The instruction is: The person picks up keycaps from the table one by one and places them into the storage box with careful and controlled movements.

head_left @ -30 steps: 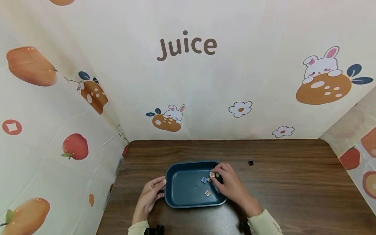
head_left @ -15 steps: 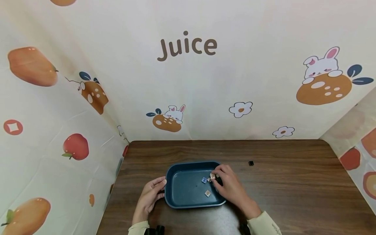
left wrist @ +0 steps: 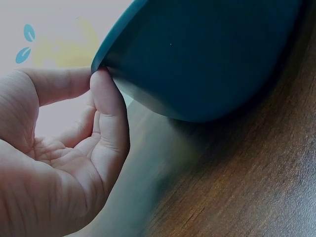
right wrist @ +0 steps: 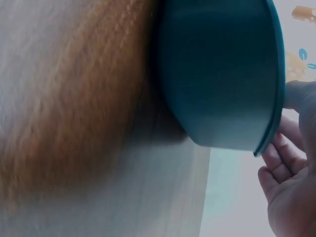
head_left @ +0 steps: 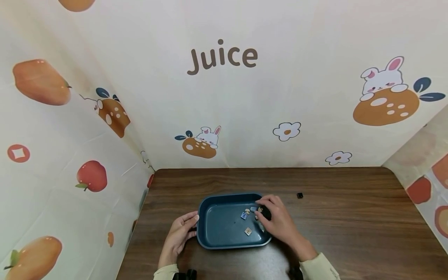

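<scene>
A dark blue rectangular tray (head_left: 224, 242) rests on the wooden table. My left hand (head_left: 180, 238) pinches its left rim between thumb and forefinger, as the left wrist view shows up close. Inside, toward the right end, are several small square blocks: a blue block (head_left: 244, 215), a pale block (head_left: 248, 231) with a square mark, and a light block (head_left: 247, 211). My right hand (head_left: 278, 219) reaches over the right rim, with thumb and forefinger apart around a few more small blocks. In the right wrist view the tray wall hides the fingertips.
A small black block (head_left: 300, 195) lies on the table (head_left: 350, 225), right of the tray and farther back. A printed cloth backdrop (head_left: 245, 97) rises behind the table and along both sides.
The pale block between my right thumb and forefinger is no longer at the fingertips. My right hand has shifted slightly right, and blocks near it lie differently. The left hand keeps its hold.
</scene>
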Available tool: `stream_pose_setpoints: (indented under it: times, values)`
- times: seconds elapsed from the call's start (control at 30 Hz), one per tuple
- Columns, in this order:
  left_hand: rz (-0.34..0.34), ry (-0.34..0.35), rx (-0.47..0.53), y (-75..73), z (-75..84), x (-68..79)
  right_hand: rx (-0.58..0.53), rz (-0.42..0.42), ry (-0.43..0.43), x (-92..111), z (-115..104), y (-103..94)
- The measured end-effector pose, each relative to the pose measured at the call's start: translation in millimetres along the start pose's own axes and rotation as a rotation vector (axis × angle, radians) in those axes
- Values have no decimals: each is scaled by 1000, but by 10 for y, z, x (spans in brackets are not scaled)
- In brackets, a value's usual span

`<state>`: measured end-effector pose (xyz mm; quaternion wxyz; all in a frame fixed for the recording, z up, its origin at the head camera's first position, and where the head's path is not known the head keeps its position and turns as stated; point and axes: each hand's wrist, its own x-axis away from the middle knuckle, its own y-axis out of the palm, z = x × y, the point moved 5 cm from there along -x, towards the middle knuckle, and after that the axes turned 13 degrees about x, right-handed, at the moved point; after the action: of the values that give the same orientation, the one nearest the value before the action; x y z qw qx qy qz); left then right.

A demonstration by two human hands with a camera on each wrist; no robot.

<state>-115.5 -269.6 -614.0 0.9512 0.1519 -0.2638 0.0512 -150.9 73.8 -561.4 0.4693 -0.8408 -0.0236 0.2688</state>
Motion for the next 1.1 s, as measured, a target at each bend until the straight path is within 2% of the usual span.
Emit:
stream_pose_setpoints:
  times: [0.13, 0.5, 0.93, 1.1]
  values:
    - [6, -4, -2, -4, -6, 5, -18, 21, 13, -8, 58, -59]
    - [1, -2, -4, 8, -14, 3, 11, -9, 128, 8, 271, -199]
    - [16, -3, -7, -19, 18, 23, 22, 74, 114, -11, 436, -292]
    - [4, 1, -8, -1, 18, 21, 34, 72, 139, 8, 541, -334]
